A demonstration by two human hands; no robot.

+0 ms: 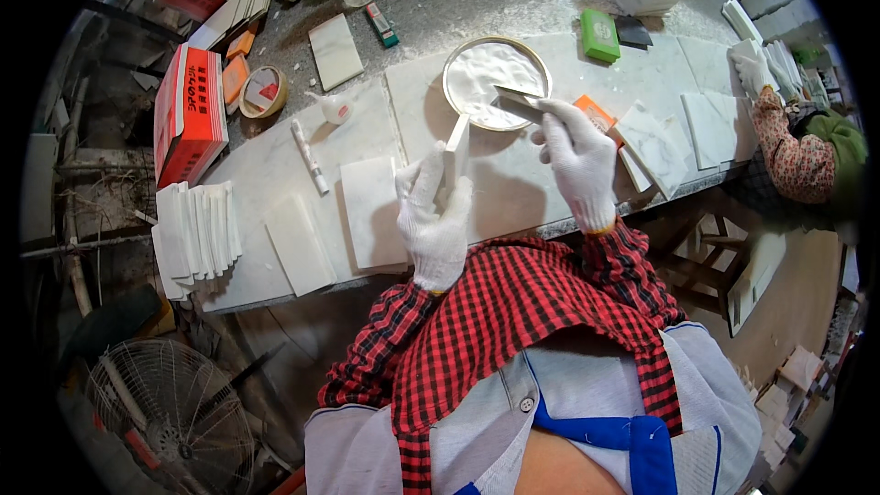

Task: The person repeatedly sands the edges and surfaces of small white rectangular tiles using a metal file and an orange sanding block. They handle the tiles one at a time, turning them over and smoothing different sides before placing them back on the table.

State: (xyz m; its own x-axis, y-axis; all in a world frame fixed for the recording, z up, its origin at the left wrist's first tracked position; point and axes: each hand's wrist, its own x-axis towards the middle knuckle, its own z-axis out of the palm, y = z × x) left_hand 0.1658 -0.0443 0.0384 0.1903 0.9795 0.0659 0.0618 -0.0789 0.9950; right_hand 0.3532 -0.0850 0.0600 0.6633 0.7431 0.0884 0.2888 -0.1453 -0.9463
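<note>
Both of my hands wear white knitted gloves. My left hand (pixel 434 225) grips a small white marble tile (pixel 456 151), standing it up so a narrow edge faces me. Closed round a flat grey metal scraper (pixel 522 108) is my right hand (pixel 579 163). The scraper's blade reaches over the round shallow container (pixel 446 96), which holds smooth white paste (pixel 486 64). Whether the blade touches the paste is hard to tell. The tile's upper end is close to the container's near rim. On the worktop left of my left hand lies another white tile (pixel 368 211).
A row of stacked tiles (pixel 197 231), a single tile (pixel 300 243) and a white marker (pixel 309 158) lie left. Red boxes (pixel 191 115) and tape rolls (pixel 263 92) stand farther back. At right are a green box (pixel 599 35), veined tiles (pixel 653 147) and a co-worker's arm (pixel 793 147).
</note>
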